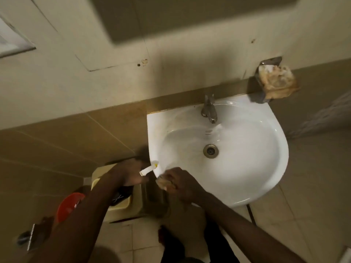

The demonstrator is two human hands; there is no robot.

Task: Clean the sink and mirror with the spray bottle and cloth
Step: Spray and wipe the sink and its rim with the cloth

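A white wall-hung sink (252,149) fills the middle right, with a metal tap (209,109) at its back and a drain (210,151) in the bowl. My left hand (131,173) grips a spray bottle whose white nozzle (149,170) points at the sink's front left rim; the bottle's body is hidden under the hand. My right hand (178,182) holds a crumpled tan cloth (163,182) against that same rim. The lower edge of the mirror (190,16) shows blurred at the top.
A metal soap holder (266,80) on the wall at the sink's back right carries a crumpled brownish rag (279,80). Below the sink's left side stand a beige plastic stool (136,204) and an orange bucket (69,205). The floor is tiled.
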